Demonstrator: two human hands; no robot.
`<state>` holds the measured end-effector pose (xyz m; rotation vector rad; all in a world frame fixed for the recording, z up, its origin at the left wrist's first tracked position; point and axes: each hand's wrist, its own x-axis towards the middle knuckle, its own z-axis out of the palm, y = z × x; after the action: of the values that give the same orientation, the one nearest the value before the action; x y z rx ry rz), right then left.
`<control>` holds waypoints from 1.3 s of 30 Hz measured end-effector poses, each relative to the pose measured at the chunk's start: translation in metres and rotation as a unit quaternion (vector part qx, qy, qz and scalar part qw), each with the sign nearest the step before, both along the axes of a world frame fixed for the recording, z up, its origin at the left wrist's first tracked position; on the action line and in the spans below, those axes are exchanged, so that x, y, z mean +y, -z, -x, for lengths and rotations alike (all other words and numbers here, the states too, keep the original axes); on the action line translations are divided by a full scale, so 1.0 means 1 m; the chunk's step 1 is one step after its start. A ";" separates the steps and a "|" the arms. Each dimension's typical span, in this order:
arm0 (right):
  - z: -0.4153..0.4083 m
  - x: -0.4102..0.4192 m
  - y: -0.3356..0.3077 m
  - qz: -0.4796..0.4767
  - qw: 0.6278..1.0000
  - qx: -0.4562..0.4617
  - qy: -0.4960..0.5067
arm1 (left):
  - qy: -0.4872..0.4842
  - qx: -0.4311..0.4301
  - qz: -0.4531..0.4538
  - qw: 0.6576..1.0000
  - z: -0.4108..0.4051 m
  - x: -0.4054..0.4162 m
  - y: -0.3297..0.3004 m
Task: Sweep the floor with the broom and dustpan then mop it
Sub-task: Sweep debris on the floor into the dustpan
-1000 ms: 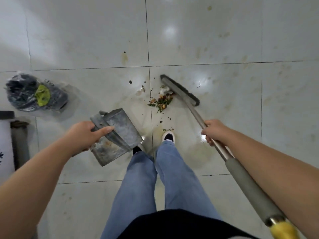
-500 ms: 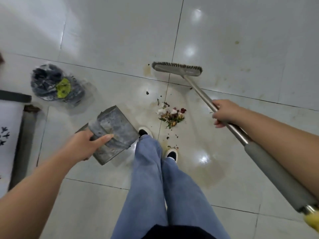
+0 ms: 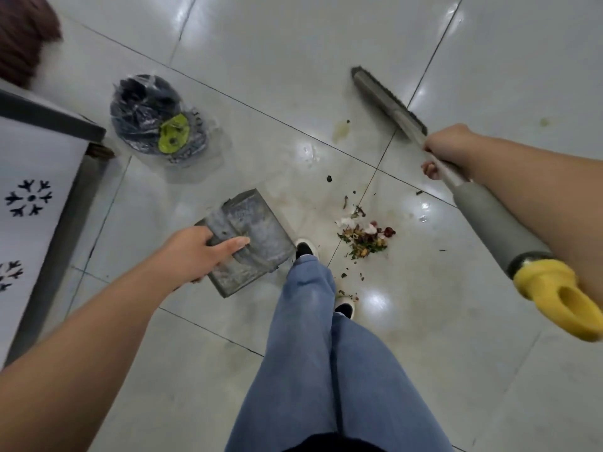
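Tiled floor (image 3: 293, 60): debris pile (image 3: 363, 238) between hands; left hand (image 3: 195, 252) grips dustpan (image 3: 251, 239), right hand (image 3: 448, 148) grips broom (image 3: 388, 101), bristles seemingly raised.

We find no words or numbers we can read; the white panel (image 3: 29, 177) at the left carries only dark snowflake-like marks.

A clear bag (image 3: 156, 125) of dark items lies near a white patterned panel (image 3: 29, 197).

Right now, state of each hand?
Left hand: closed, gripping the dustpan by its handle.
Right hand: closed around the broom handle.
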<state>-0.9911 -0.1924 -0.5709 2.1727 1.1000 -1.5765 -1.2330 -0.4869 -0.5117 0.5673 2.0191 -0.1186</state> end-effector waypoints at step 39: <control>-0.200 -0.078 -0.038 -0.001 0.848 -0.051 -0.528 | -0.139 0.028 0.022 0.990 -0.205 -0.091 -0.037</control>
<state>-0.7907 -0.2707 -0.5326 1.1589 1.7815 -0.8970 -1.0279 -0.5779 -0.4743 0.2534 2.1243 -0.0110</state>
